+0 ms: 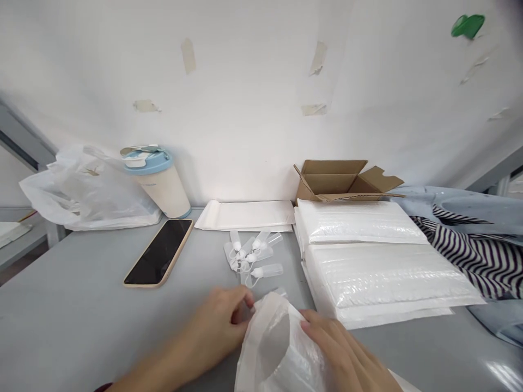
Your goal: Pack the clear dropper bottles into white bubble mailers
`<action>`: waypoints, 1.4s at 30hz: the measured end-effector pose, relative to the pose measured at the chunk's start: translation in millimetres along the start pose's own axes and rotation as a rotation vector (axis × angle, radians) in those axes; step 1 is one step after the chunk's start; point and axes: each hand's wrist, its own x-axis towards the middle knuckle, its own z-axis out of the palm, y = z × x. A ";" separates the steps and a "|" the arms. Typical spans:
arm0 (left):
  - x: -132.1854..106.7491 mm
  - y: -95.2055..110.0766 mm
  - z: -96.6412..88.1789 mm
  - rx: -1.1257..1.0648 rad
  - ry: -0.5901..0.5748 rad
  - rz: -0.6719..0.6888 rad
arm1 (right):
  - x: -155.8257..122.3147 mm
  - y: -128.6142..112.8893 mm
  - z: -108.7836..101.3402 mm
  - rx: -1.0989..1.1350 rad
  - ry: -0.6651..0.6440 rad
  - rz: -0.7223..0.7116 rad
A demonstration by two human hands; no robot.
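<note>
A white bubble mailer (310, 354) stands open-mouthed at the bottom centre, its lining showing. My right hand (343, 351) grips its right side, the fingertips near the mouth. At the mailer's left edge, my left hand (223, 321) is closed in a pinch, and what lies between the fingertips is hidden. Just beyond the mailer's top edge, a clear plastic piece (281, 292) partly shows. Several small clear squeeze bottles (269, 270) with white tips and tethered caps lie in a loose heap ahead of my hands.
Stacked bubble mailers (388, 272) lie at the right, before an open cardboard box (308, 188). Another flat mailer (253, 215) rests by the wall. A phone (161, 253), a cream tumbler (165, 190) and a white plastic bag (102, 190) stand left. Striped cloth (482, 258) lies far right.
</note>
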 end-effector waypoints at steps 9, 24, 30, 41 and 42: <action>-15.9 -4.4 -73.8 -0.294 -0.031 -0.053 | 3.2 7.1 -3.3 0.097 -0.019 0.088; -15.2 5.0 -43.7 -0.373 -0.303 -0.113 | 0.1 2.2 5.4 0.148 -0.013 0.068; -16.8 5.7 -38.6 -0.345 -0.322 -0.115 | 1.3 2.2 4.7 0.189 0.009 0.060; -9.4 0.6 4.6 0.082 0.108 0.495 | 1.7 -1.1 8.4 0.226 0.030 0.101; -6.3 -6.5 3.0 0.166 0.271 0.531 | 2.6 0.7 8.2 0.236 0.030 0.094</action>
